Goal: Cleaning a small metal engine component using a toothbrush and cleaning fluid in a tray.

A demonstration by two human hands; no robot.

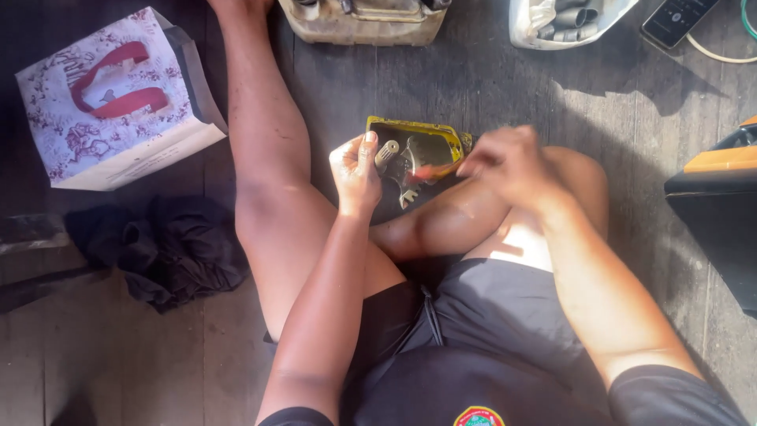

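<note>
At the frame's centre, our left hand (pixel 356 170) fingers clamp the left rim of a yellow-edged metal housing (pixel 414 158) propped on our knee. Our right hand (pixel 509 162) pinches a small reddish tool (pixel 432 171), blurred, against its inner parts. Best we brace the housing firmly and work with short strokes. A patterned bag (pixel 110 99) sits upper left.

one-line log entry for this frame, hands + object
left hand: grips yellow-rimmed housing | right hand: holds reddish tool at housing, blurred | seated on plank floor
</note>
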